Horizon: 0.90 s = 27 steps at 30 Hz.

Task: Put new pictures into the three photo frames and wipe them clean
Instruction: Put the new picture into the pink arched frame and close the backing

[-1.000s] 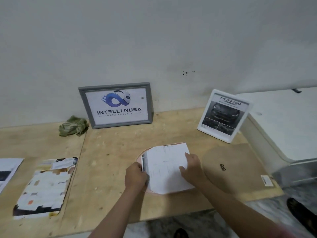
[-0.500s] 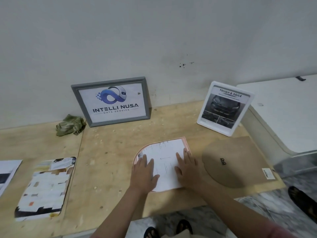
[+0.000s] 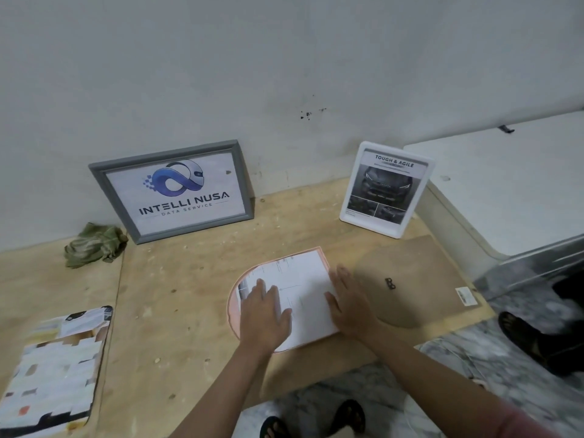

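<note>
A pink arch-shaped photo frame [image 3: 233, 306] lies face down on the plywood table, with a white sheet of paper [image 3: 305, 292] laid in its back. My left hand [image 3: 264, 314] presses flat on the sheet's left part. My right hand [image 3: 352, 298] lies flat on its right edge. The frame's brown backing board [image 3: 420, 279] rests just to the right. A grey frame [image 3: 172, 191] with a logo print leans on the wall. A white frame [image 3: 387, 188] with a car print stands at the back right. A crumpled green cloth [image 3: 93, 245] sits left of the grey frame.
A loose printed picture [image 3: 53, 368] lies at the table's left front. A white appliance [image 3: 505, 191] stands against the table's right side. The table's front edge runs under my forearms, with marble floor, my sandalled feet and another person's foot [image 3: 524, 336] beyond it.
Both hands first held the sheet by its edges above the pink frame, then laid it down and flattened out on it. My right hand has slid to the sheet's right edge.
</note>
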Tool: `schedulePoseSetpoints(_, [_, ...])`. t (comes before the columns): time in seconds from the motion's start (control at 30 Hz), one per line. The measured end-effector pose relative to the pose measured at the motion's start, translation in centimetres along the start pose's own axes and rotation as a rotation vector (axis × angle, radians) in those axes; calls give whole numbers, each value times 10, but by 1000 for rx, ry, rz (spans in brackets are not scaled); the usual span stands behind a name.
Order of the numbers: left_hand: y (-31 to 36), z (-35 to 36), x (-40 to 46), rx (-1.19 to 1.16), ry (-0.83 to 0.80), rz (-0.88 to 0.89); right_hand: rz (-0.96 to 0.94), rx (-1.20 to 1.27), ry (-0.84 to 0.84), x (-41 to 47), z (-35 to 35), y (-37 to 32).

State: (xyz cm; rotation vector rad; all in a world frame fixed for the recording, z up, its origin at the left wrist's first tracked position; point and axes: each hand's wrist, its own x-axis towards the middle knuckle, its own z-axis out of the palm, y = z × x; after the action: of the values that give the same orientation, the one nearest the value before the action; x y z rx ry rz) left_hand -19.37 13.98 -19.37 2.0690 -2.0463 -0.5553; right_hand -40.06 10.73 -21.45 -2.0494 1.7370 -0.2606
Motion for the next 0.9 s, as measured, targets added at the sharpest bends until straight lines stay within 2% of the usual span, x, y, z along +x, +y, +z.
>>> schedulePoseSetpoints(0.1, [36, 0, 3, -172, 14, -54, 100, 64, 146, -1, -20, 23])
schedulePoseSetpoints(0.23, [95, 11, 16, -286, 25, -70, 235, -2, 218, 0, -53, 78])
schedulePoseSetpoints(0.47, [184, 35, 34, -423, -90, -256, 478, -65, 134, -3, -105, 160])
schedulePoseSetpoints(0.67, [227, 52, 40, -378, -98, -466, 475, 37, 13, -3, -120, 199])
schedulePoseSetpoints(0.9, [256, 59, 44, -391, -57, -578, 465, 143, -32, -7, -123, 199])
